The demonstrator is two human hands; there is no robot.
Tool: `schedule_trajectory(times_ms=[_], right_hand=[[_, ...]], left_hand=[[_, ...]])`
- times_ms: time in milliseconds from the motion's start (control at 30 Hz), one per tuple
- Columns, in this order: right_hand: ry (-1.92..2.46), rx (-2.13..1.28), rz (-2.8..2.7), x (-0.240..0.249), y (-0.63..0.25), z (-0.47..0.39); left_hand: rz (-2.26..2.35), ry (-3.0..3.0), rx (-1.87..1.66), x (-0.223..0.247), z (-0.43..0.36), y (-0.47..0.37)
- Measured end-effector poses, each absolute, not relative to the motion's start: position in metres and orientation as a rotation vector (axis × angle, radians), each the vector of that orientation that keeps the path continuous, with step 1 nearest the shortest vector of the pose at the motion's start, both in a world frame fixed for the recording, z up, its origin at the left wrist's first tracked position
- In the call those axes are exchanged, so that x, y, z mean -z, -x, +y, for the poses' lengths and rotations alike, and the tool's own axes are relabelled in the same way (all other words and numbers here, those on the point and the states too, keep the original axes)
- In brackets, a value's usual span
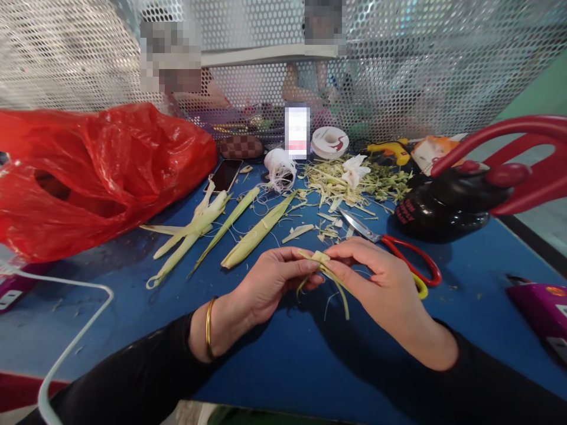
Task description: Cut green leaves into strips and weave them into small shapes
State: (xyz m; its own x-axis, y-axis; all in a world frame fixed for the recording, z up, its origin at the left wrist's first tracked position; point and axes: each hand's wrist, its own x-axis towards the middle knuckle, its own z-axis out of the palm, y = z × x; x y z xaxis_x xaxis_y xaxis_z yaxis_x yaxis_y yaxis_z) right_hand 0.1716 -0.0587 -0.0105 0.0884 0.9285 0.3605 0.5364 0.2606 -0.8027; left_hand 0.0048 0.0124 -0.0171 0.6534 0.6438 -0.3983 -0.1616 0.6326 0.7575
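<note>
Two hands pinch one small folded husk piece

The folded husk piece [321, 257] is held up over the middle of the blue worktop [274, 378], between its near edge and the loose materials beyond. The left hand [270, 280] pinches it between thumb and fingers; the right hand [385, 280] grips the other side the same way, the tips of both almost meeting. So close a double hold probably keeps the folds from springing open. Narrow strips hang below, apparently left free because the fingers grip only the upper part.

The scissors [376, 237] lie just beyond the right hand, blades towards the far edge and handles towards the right edge, which likely suits a quick pick-up; that hand hides part of the yellow loop. Three long husks, a splayed one [195, 223], a slim one [228, 230] and a broad one [261, 231], lie left of centre, seemingly within the left hand's reach. White thread [280, 165] and a pile of trimmings [325, 177] sit towards the far edge, perhaps to leave working room in front. A lit phone [297, 133] stands upright there, screen facing the worker, presumably for viewing hands-free.
</note>
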Motion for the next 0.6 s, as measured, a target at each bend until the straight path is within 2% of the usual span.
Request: schedule_trajectory(times_ms=[333, 600], right_hand=[[1.377, -0.240, -1.770, 0.0104, -0.1706, -0.0584], [1.482, -0.601, -1.535, 0.0117, -0.1711, -0.0565]], left_hand=[[0.758, -0.768, -0.505, 0.0159, 0.0109, -0.0063], [0.776, -0.845, -0.516, 0.0157, 0.0109, -0.0066]])
